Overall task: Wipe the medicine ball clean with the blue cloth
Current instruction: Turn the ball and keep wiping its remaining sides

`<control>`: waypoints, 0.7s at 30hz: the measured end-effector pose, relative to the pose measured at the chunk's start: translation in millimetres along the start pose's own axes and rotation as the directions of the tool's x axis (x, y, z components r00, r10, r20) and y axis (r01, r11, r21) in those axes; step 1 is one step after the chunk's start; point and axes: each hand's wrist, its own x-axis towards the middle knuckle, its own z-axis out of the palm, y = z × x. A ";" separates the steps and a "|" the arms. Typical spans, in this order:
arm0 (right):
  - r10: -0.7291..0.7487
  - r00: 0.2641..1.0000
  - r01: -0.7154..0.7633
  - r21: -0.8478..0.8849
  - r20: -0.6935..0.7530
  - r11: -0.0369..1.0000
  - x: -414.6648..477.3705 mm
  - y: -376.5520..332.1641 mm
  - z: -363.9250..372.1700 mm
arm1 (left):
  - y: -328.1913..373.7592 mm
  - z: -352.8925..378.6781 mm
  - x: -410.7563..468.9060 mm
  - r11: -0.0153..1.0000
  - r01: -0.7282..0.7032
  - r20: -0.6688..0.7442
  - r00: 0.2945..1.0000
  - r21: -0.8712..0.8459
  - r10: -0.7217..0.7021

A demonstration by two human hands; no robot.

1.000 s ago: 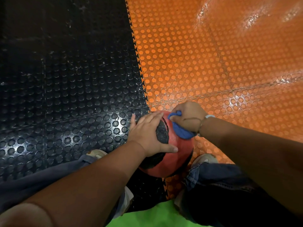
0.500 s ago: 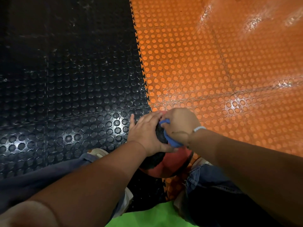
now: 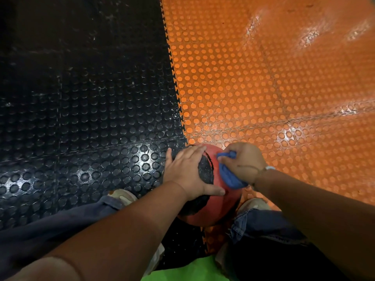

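Observation:
A red medicine ball with black panels sits on the floor between my feet. My left hand lies flat on its top left side, fingers spread and thumb pointing right. My right hand grips the bunched blue cloth and presses it on the ball's upper right side. The far side of the ball is hidden behind both hands.
The floor is studded rubber tiles, black on the left and orange on the right, joined by a toothed seam. My shoes and dark trouser legs flank the ball. A green patch shows at the bottom edge.
My right hand with the cloth slid left over the ball's top, then back to the right side. My left hand stayed flat on the ball.

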 end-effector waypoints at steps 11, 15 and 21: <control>0.031 0.998 -0.029 0.034 -0.063 0.999 2.4 5.7 3.5 | -3.6 -1.3 -2.3 0.994 -0.056 0.037 0.998 0.091 0.052; -0.034 0.996 0.027 -0.084 -0.081 0.996 -8.9 0.9 8.9 | -4.5 0.7 -2.5 0.985 -0.083 0.059 0.995 0.154 0.075; -0.139 0.990 0.141 -0.048 0.028 0.989 -11.9 2.3 0.9 | -7.7 -4.6 0.5 0.992 -0.062 0.077 0.996 0.113 0.053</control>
